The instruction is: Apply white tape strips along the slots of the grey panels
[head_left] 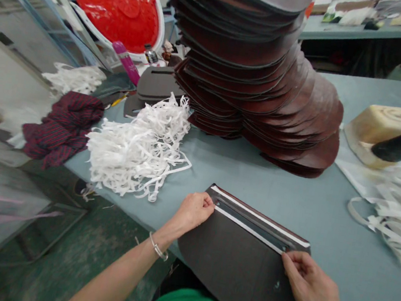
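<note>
A dark, round-cornered leather-like panel point(232, 261) lies at the table's front edge, partly overhanging it. Near its far side runs a long slot-like recess point(250, 223). One white strip point(262, 212) lies along the recess's far side, and a second white strip point(249, 229) along the near side. My left hand point(194, 212) pinches the left end of the near strip, fingertips closed against the panel. At the opposite end, my right hand point(311, 283) has thumb and forefinger closed on the same strip. Its other fingers are curled.
Tall stacks of brown panels point(296, 114) stand behind the work. White strips lie in a loose pile point(136, 151) at left, beside a striped cloth point(64, 127). On the right are a cream block point(380, 132) with a black handle and more loose strips point(400, 225).
</note>
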`<state>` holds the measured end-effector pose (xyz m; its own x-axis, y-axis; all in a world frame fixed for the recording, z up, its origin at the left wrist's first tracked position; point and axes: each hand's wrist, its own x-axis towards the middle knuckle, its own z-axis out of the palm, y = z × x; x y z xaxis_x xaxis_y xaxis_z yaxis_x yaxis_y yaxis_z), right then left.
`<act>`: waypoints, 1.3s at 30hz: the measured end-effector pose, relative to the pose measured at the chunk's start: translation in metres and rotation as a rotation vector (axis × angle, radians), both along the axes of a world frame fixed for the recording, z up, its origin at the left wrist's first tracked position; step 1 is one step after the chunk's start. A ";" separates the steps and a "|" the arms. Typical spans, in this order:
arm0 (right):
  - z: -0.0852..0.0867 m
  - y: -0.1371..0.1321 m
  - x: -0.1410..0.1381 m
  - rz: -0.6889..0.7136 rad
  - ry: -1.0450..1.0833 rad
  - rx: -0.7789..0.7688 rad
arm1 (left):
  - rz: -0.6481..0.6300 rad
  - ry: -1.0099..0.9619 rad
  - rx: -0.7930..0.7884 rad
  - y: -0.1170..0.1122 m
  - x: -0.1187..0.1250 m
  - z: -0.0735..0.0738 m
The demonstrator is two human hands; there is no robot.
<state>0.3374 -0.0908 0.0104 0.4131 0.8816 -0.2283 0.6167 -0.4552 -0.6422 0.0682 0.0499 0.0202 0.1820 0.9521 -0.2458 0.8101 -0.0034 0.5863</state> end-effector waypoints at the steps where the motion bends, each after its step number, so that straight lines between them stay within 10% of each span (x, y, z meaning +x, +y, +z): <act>1: -0.001 0.000 0.000 0.001 0.001 0.002 | 0.005 0.005 -0.004 0.000 0.000 0.000; 9: 0.000 0.002 -0.001 -0.021 0.001 -0.033 | 0.025 0.083 0.009 -0.004 0.006 0.001; 19: 0.007 0.003 -0.005 -0.062 0.012 -0.015 | -0.184 0.065 0.555 -0.040 0.010 -0.017; 33: 0.010 0.009 -0.008 -0.077 -0.137 -0.153 | -0.476 0.464 0.575 -0.067 0.023 -0.005; 39: 0.005 0.004 -0.025 0.300 -0.559 0.110 | -0.541 0.457 0.550 -0.075 0.047 0.000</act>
